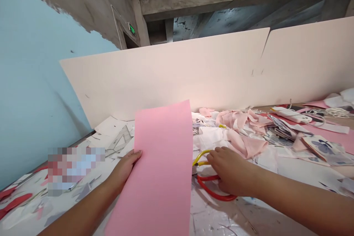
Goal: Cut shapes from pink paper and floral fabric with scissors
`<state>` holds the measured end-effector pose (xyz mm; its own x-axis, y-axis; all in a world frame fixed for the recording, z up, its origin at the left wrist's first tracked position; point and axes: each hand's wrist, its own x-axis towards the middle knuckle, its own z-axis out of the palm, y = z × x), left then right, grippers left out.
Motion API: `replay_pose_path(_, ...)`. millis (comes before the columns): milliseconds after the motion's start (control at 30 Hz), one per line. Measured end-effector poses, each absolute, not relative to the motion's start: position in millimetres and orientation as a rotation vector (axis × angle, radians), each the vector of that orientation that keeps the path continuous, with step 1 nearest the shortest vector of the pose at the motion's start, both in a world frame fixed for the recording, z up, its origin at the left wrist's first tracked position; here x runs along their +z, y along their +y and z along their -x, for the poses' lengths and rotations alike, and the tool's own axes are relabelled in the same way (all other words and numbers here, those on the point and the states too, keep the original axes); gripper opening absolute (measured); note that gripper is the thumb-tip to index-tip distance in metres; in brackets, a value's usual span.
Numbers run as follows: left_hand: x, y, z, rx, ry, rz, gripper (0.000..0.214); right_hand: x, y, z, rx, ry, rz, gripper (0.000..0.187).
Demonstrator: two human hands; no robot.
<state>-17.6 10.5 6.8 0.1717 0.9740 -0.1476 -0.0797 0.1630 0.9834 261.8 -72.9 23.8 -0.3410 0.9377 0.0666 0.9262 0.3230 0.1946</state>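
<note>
A long pink sheet of paper (163, 162) stands tilted up in front of me over the littered table. My left hand (127, 166) grips its left edge, the thumb on the near face and the other fingers hidden behind. At the right edge of the sheet, my right hand (229, 169) is wrapped round a pair of scissors (215, 188) with one yellow and one red handle. The handles are spread apart. The pivot lies close to the paper's edge, and the blades are hidden behind the sheet.
Pink and white paper scraps (246, 140) litter the table. A white power strip (293, 114) and cords lie at the right, near stacked printed cards (320, 147). Red pieces (13, 204) lie at the far left. A pale partition (177, 70) closes off the back.
</note>
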Motion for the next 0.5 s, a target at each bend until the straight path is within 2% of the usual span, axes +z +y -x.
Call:
replay_pose_path(167, 4.6, 11.7, 15.3, 1.058, 1.186, -1.074, 0.021, 21.6, -72.9, -309.3, 0.44, 2.417, -1.952, 0.044)
replay_pose_path(333, 1.8, 8.9, 13.5, 1.076, 1.205, -1.187, 0.022, 8.3, -79.6, -369.6, 0.764, 2.531, -1.936, 0.055)
replay_pose_path(400, -1.1, 8.5, 14.0, 1.073, 1.21, -1.226, 0.023, 8.8, -88.5, -382.7, 0.763, 2.543, -2.041, 0.049)
replay_pose_path(500, -5.4, 6.9, 14.2, 1.077, 1.217, -1.27, 0.026, 21.0, -105.6, -384.6, 0.457, 2.411, -2.311, 0.023)
